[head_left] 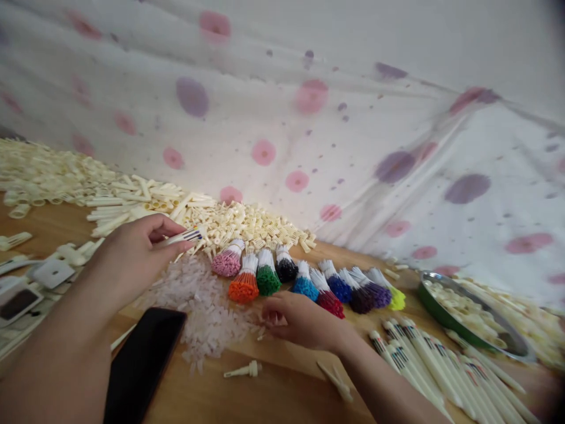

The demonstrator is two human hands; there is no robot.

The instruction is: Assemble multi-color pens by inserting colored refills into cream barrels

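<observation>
My left hand (132, 256) is raised over the wooden table (282, 394) and pinches a white pen barrel (185, 237) with coloured refills showing at its end. My right hand (300, 321) rests low on the table, fingers curled at the edge of a heap of small clear plastic pieces (203, 306). Whether it holds one of them is hidden. Just beyond it lie bundles of coloured refills in a row: pink (227, 259), orange (244, 282), green (267, 275), black (286, 266), blue (304, 282), red, purple and yellow (395, 294).
A long heap of cream plastic parts (132, 197) runs along the back before a spotted cloth (309, 118). A black phone (141, 365) lies near me. Finished white pens (432, 359) lie at the right beside a green-rimmed metal bowl (445, 321). A single white part (242, 371) lies in front.
</observation>
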